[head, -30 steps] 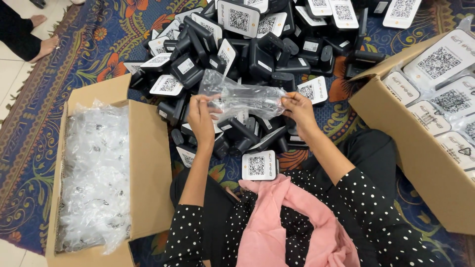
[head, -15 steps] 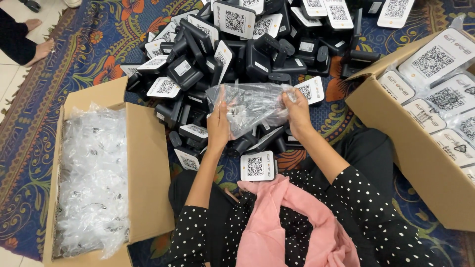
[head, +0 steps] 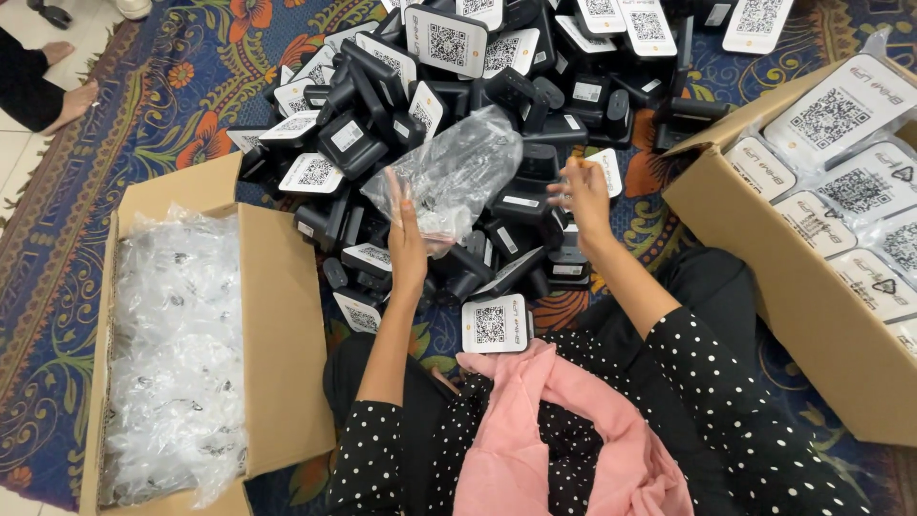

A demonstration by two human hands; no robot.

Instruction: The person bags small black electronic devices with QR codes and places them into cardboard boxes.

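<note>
Right hand (head: 583, 191) has let go; left hand (head: 406, 239) pinches clear bag (head: 458, 172) (puffed up)

A blue floral carpet (head: 115, 124) covers the floor; pale tiles (head: 14, 143) show at its left edge.

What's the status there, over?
Left hand grips clear plastic bag. Right hand off it, empty, above heap of black stands. Nothing in the way.

A clear plastic bag (head: 457, 177) hangs crumpled over a heap of black devices with white square-coded label cards (head: 447, 40) at the rug's far edge, between a left cardboard box (head: 277, 325) stuffed with clear bags and a right cardboard box (head: 793, 296) of bagged white cards.
</note>
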